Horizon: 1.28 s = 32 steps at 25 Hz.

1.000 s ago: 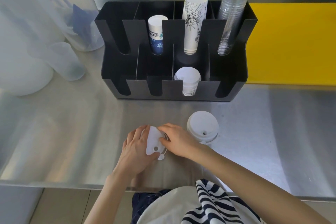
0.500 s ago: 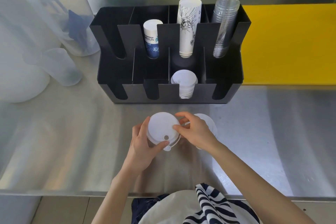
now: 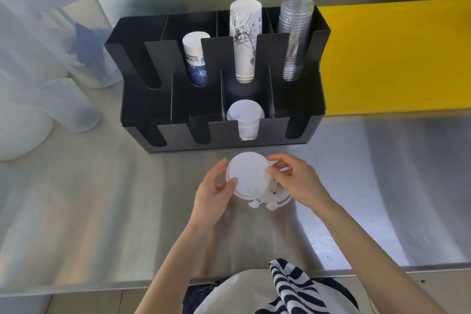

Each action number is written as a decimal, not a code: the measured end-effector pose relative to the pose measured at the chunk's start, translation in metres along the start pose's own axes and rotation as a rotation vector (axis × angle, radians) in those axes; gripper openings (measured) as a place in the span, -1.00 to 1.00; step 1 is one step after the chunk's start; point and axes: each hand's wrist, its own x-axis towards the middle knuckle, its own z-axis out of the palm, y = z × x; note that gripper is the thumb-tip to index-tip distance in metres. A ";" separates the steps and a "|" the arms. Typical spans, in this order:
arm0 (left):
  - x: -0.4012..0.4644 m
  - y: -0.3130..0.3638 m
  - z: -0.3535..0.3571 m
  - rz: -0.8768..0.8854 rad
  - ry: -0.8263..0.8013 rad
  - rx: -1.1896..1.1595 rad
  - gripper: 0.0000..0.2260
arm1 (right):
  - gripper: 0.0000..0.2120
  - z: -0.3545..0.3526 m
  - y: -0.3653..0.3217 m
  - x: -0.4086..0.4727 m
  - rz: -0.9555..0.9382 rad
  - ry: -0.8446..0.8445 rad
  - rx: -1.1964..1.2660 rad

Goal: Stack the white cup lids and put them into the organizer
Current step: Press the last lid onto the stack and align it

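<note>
I note both hands closed on the round white plastic cup lid (image 3: 246, 175), lower centre of frame: left hand (image 3: 213, 192) pinching its left rim, right hand (image 3: 295, 181) its right rim. It sits offset above a second white lid (image 3: 277, 197) resting on the brushed steel surface (image 3: 102, 211); seating them is my judged next step. The black compartmented organizer (image 3: 219, 76) lies directly above, its lid stack (image 3: 245, 120) in the front slot. Translucent containers (image 3: 51, 58) stand upper left, a yellow panel (image 3: 395, 56) upper right.
</note>
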 end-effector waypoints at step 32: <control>0.025 0.000 0.047 -0.077 -0.081 0.281 -0.78 | -0.78 -0.004 0.051 -0.005 0.182 0.102 -0.023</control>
